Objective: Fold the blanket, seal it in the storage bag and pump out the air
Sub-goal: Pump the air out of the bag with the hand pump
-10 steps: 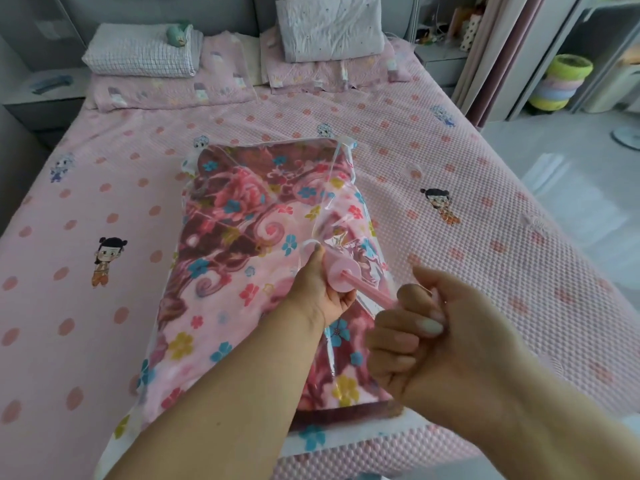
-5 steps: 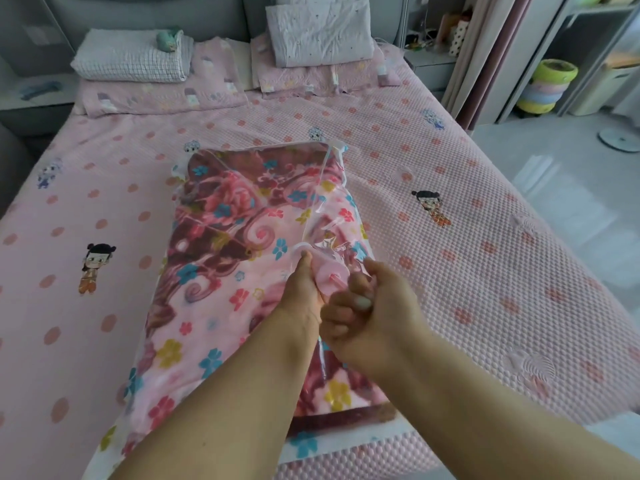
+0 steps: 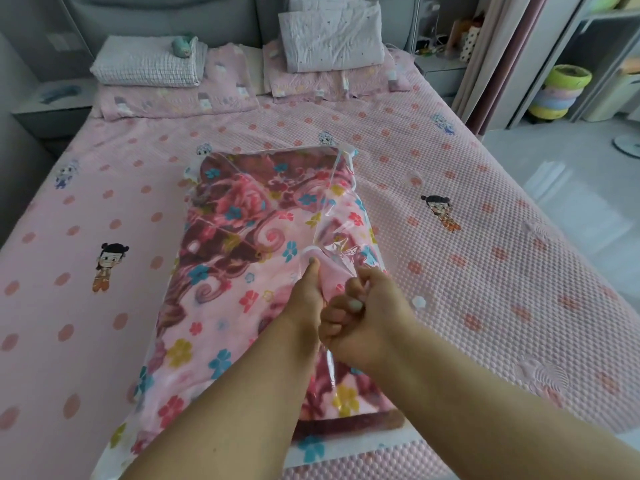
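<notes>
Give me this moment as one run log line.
phase: pumping air | left hand: grips pump | right hand: grips handle | blanket: in storage bag

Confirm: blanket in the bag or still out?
In. The folded floral blanket lies under the clear plastic of the storage bag, whose creases and glare run across it on the bed.

No text, label, brand, number or sign can be read anywhere in view; the bedspread (image 3: 485, 237) carries only cartoon figures and dots, and the blanket (image 3: 242, 237) only flowers, with no lettering on either.
</notes>
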`<state>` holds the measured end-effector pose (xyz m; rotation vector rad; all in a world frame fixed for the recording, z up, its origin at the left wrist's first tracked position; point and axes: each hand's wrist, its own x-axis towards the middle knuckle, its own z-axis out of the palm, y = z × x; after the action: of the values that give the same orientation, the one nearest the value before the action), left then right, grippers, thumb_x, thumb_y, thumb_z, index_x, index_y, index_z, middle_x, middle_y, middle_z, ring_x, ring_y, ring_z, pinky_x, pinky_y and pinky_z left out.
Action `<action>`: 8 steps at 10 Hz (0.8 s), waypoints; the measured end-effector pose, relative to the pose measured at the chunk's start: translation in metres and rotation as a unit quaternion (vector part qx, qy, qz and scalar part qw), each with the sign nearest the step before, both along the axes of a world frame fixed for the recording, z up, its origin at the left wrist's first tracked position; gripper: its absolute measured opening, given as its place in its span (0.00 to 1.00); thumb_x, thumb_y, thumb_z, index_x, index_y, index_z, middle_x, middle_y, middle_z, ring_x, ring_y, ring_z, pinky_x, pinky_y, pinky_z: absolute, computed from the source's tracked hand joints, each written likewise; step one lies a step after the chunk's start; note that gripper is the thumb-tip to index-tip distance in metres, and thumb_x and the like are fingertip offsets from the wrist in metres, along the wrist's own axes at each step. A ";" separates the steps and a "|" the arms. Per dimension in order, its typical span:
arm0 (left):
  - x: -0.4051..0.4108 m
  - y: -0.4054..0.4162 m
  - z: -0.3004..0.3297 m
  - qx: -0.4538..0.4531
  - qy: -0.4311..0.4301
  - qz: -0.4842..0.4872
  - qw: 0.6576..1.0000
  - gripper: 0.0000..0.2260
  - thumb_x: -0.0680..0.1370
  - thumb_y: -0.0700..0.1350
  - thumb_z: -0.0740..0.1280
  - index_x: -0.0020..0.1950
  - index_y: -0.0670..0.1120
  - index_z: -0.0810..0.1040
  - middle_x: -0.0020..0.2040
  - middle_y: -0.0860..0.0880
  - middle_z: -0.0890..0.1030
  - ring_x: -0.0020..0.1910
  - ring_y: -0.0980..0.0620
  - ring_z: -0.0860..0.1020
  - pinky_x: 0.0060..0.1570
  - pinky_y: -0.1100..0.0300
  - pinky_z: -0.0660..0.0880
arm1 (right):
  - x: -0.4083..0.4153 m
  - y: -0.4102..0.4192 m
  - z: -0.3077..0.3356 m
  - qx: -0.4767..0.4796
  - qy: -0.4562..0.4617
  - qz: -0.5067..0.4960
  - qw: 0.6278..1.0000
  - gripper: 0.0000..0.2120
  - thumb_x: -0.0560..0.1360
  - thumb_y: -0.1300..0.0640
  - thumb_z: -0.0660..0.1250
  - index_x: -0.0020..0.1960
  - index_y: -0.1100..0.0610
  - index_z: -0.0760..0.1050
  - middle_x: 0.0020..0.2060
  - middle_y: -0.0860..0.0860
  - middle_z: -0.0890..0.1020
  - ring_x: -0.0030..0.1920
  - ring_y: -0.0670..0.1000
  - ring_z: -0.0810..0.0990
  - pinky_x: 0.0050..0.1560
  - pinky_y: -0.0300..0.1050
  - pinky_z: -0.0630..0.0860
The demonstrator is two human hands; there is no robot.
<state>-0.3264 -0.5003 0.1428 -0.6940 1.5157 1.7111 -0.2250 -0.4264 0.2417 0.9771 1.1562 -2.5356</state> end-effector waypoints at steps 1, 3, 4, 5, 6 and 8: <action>-0.002 0.002 0.000 0.127 -0.028 0.101 0.986 0.26 0.78 0.62 0.59 0.64 0.43 0.73 0.44 0.44 0.79 0.45 0.47 0.78 0.38 0.56 0.76 | 0.023 -0.004 0.023 -0.137 -0.020 -0.003 0.990 0.23 0.73 0.50 0.57 0.22 0.54 0.55 0.20 0.48 0.56 0.24 0.48 0.56 0.27 0.37 0.54; -0.001 -0.002 -0.001 0.123 -0.035 0.098 0.987 0.36 0.77 0.64 0.59 0.23 0.35 0.76 0.19 0.45 0.71 0.18 0.53 0.73 0.49 0.70 0.67 | -0.014 -0.008 0.003 -0.051 -0.034 -0.021 0.998 0.23 0.76 0.50 0.55 0.23 0.53 0.56 0.20 0.48 0.57 0.23 0.48 0.56 0.27 0.37 0.55; -0.005 -0.003 -0.003 0.154 -0.038 0.101 0.982 0.30 0.74 0.65 0.61 0.47 0.37 0.82 0.35 0.42 0.82 0.34 0.50 0.81 0.48 0.62 0.74 | 0.016 -0.005 0.016 -0.049 0.028 0.018 0.998 0.22 0.73 0.51 0.56 0.22 0.54 0.56 0.20 0.48 0.57 0.23 0.48 0.57 0.27 0.37 0.55; -0.005 -0.002 -0.004 0.134 -0.016 0.125 0.983 0.20 0.80 0.58 0.58 0.61 0.44 0.75 0.42 0.44 0.81 0.42 0.47 0.80 0.41 0.53 0.77 | 0.025 -0.011 0.028 -0.103 -0.035 -0.007 0.994 0.23 0.71 0.51 0.57 0.21 0.55 0.56 0.19 0.49 0.56 0.22 0.48 0.57 0.26 0.36 0.54; -0.003 -0.001 -0.001 0.088 0.027 0.055 0.994 0.20 0.82 0.56 0.54 0.58 0.41 0.75 0.38 0.48 0.75 0.33 0.50 0.76 0.30 0.63 0.75 | -0.004 -0.013 0.016 -0.100 -0.060 -0.033 0.993 0.21 0.74 0.51 0.56 0.23 0.53 0.56 0.19 0.48 0.57 0.21 0.48 0.56 0.26 0.36 0.54; -0.002 0.001 0.008 0.109 0.002 0.057 0.992 0.20 0.80 0.61 0.56 0.55 0.45 0.76 0.41 0.46 0.78 0.39 0.49 0.76 0.47 0.55 0.74 | 0.013 -0.003 0.020 -0.093 0.022 0.010 0.995 0.22 0.74 0.51 0.56 0.23 0.53 0.56 0.19 0.48 0.57 0.22 0.47 0.56 0.27 0.37 0.54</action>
<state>-0.3288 -0.4991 0.1512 -0.6726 1.2889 1.9290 -0.2120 -0.4293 0.2619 0.8651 0.9137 -2.6043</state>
